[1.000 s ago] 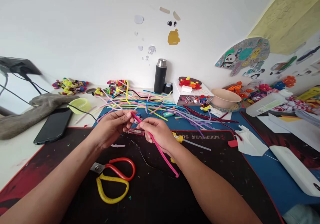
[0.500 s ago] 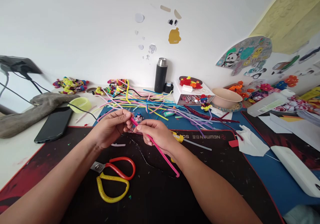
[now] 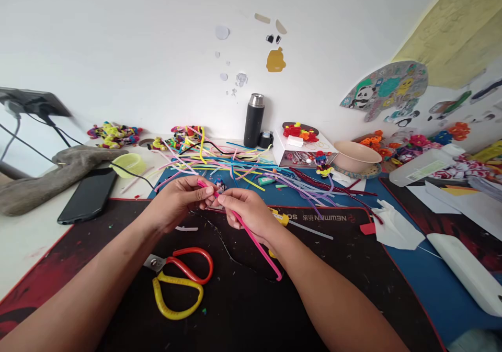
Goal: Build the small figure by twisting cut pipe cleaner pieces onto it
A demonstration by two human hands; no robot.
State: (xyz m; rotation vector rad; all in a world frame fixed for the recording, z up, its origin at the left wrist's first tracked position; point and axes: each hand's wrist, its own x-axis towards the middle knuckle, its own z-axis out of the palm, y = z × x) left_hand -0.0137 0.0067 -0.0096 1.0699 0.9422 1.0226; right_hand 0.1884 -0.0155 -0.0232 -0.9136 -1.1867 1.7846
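A bright pink pipe cleaner (image 3: 257,243) runs between my two hands, its hooked lower end hanging down to the right. My left hand (image 3: 184,199) pinches it near its upper end between thumb and fingers. Close beside it, my right hand (image 3: 245,211) grips the same pipe cleaner a little lower down. Just behind the fingertips shows a small doll-like head (image 3: 220,185), partly hidden by my hands. Scissors (image 3: 178,284) with one red and one yellow handle lie on the black mat below my left hand. A yellow tool (image 3: 281,216) is partly covered by my right hand.
Many coloured pipe cleaners (image 3: 235,165) spread across the back of the desk. Behind them stand a black thermos (image 3: 254,122), a white box (image 3: 284,156) and a beige bowl (image 3: 356,156). A phone (image 3: 87,195) lies at left, a white tissue (image 3: 396,226) at right.
My left fingers have shifted along the pink pipe cleaner, and more of its upper end now sticks out past the thumb. My right hand keeps its grip. The camera view has shifted slightly.
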